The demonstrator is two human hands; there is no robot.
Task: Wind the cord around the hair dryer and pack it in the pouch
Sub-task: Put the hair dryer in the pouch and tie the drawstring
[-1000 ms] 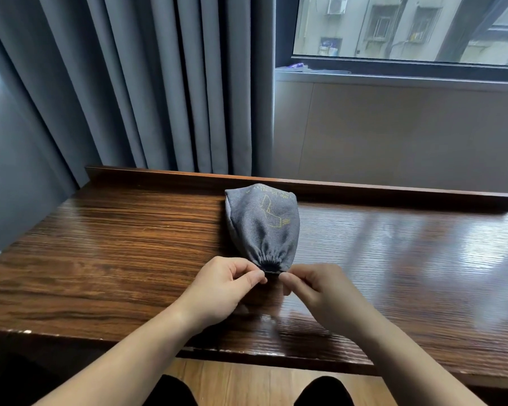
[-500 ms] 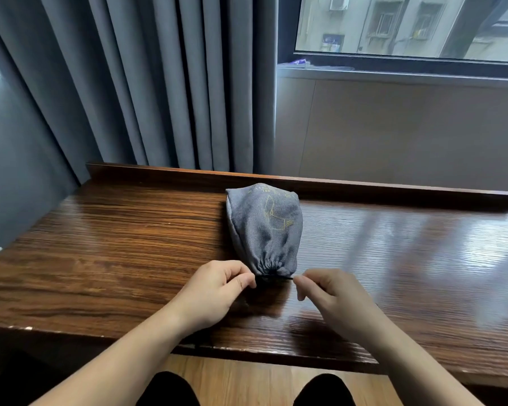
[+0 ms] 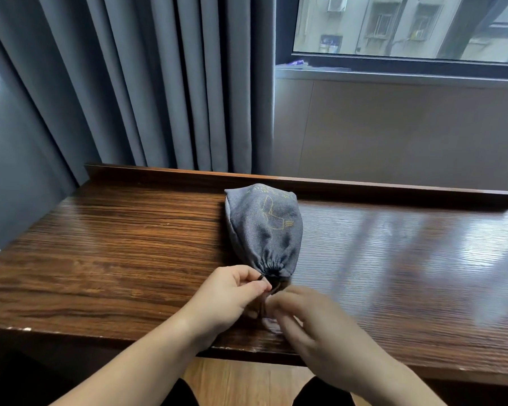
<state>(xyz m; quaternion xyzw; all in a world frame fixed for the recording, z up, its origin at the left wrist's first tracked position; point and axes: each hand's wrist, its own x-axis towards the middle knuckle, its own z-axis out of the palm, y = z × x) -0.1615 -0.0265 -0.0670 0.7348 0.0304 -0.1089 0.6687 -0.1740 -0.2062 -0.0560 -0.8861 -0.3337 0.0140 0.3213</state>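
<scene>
Both hands have closed in together, left hand [image 3: 228, 297] and blurred right hand [image 3: 311, 323] pinching the drawstring [image 3: 272, 288] below the pouch [image 3: 266, 230].

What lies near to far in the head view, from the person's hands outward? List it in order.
left hand and right hand → drawstring → grey pouch → desk's raised back edge → curtain

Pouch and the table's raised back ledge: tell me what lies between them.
Nothing. In the head view the grey pouch has its closed far end right up against the back ledge; no object shows between them.
</scene>
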